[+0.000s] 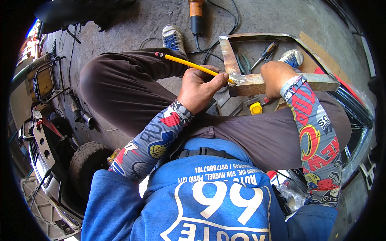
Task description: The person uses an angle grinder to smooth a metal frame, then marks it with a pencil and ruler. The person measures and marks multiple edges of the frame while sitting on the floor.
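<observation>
My left hand point(200, 87) is closed around a yellow pencil point(183, 61). Its eraser end points up and to the left, and its tip meets a welded corner of a metal frame point(251, 84). The frame is made of flat-sided bar, worn and partly rusty, and sits over my lap and the floor. My right hand point(276, 76) grips the frame's near bar to the right of that corner; its fingertips are partly hidden. Just below the bar lies a yellow tape measure point(255, 108).
Inside the frame's outline, pliers point(244, 64) and a screwdriver point(268, 50) lie on the concrete. An orange corded power tool point(196, 18) rests beyond my foot, its cable looping nearby. Cardboard point(311, 46) lies at right. A tyre point(89, 164) and vehicle parts stand at left.
</observation>
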The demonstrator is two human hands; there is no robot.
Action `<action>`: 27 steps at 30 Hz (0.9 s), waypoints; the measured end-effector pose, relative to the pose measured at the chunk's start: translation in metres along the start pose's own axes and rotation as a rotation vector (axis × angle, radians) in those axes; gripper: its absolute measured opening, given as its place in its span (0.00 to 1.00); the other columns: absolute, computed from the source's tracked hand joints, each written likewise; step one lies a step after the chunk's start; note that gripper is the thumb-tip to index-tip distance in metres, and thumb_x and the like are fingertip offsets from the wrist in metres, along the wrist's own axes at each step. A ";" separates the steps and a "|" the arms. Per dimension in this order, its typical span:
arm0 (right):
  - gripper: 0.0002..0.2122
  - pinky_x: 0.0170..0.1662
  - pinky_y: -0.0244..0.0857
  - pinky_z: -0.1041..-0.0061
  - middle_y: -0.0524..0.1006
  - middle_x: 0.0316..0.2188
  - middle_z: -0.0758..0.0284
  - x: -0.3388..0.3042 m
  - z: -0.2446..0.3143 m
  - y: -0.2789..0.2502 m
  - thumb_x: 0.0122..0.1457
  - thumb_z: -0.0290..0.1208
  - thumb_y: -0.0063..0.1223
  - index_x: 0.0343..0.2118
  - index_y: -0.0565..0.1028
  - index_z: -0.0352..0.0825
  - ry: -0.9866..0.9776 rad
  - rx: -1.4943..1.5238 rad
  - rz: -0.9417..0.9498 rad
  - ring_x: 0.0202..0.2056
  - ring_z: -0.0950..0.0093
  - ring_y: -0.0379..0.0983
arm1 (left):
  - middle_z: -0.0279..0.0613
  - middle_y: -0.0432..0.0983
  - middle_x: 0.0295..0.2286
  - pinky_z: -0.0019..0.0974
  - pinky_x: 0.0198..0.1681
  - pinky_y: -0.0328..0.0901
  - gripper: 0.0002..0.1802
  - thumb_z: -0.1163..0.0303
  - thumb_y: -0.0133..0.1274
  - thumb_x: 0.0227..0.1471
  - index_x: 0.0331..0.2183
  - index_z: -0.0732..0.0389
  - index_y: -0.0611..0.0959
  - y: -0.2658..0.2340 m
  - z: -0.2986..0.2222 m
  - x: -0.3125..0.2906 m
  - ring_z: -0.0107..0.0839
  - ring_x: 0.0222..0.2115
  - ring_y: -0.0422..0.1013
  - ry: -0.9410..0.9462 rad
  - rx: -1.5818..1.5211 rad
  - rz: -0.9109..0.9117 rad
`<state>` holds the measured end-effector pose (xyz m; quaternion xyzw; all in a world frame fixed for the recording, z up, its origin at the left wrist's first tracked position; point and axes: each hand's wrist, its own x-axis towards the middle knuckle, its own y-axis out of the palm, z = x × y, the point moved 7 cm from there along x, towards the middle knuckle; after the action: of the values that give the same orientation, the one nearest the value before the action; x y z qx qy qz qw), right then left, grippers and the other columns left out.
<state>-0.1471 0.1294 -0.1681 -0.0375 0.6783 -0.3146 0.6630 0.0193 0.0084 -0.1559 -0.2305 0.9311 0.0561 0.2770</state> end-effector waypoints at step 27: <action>0.20 0.52 0.75 0.64 0.82 0.46 0.53 -0.006 0.002 -0.005 0.43 0.28 0.67 0.43 0.83 0.33 0.050 -0.015 0.066 0.50 0.59 0.80 | 0.38 0.82 0.27 0.27 0.31 0.69 0.13 0.66 0.62 0.59 0.35 0.70 0.86 -0.002 0.002 0.001 0.22 0.27 0.75 -0.054 0.023 -0.031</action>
<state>-0.1462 0.1274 -0.1600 -0.0120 0.6978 -0.2882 0.6557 0.0205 0.0066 -0.1584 -0.2402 0.9203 0.0472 0.3053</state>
